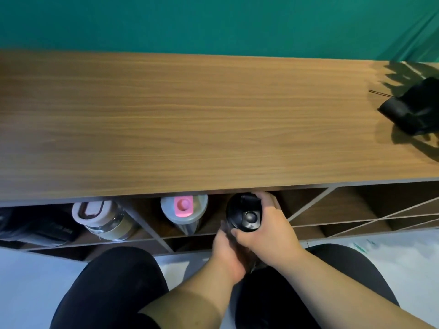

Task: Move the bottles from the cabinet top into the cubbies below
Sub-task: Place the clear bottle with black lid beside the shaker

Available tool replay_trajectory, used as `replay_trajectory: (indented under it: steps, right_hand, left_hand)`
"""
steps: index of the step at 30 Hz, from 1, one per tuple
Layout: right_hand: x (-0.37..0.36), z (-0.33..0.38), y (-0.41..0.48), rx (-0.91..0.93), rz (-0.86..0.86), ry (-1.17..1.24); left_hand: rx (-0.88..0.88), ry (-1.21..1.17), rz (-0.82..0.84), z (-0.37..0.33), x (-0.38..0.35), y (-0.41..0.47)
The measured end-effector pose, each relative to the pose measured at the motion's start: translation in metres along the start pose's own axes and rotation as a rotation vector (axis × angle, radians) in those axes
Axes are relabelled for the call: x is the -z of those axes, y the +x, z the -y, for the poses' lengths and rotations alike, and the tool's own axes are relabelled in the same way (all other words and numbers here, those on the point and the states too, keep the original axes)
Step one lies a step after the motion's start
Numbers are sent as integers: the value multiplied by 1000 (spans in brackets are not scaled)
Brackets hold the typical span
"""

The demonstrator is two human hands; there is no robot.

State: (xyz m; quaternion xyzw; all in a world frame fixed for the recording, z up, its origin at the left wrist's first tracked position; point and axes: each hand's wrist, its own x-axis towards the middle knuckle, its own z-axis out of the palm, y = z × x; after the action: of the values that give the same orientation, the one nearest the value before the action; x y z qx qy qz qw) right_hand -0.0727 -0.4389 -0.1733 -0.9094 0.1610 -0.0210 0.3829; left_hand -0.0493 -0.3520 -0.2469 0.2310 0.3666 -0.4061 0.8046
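Head view: both hands, left and right, gripped the black bottle; its lid could catch the cabinet top.

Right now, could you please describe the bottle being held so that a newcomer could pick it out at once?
Start at the long wooden cabinet top and drop to the row of cubbies under its front edge. Three bottles show there; take the rightmost, the black-lidded bottle, gripped by the right hand with the left hand below it. Its neighbours are the pink-capped bottle and the white-lidded jar; only this lid is all black.
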Motion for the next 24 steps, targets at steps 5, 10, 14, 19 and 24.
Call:
replay_trajectory:
  steps: [5, 10, 14, 19, 24]
  right_hand:
    - [0, -12, 12, 3, -7, -21]
    - [-3, -17, 22, -21, 66, -3]
    - [-5, -21, 30, -32, 112, 23]
    - [-9, -28, 40, -36, 126, 54]
    - [-11, -32, 41, -25, 116, 73]
  left_hand:
    - [17, 23, -47, -6, 0, 15]
    - [0, 106, -48, -16, 4, 32]
    - [0, 186, -64, -20, 2, 34]
    - [-7, 181, -67, -24, -1, 31]
    - [16, 205, -109, -29, -5, 31]
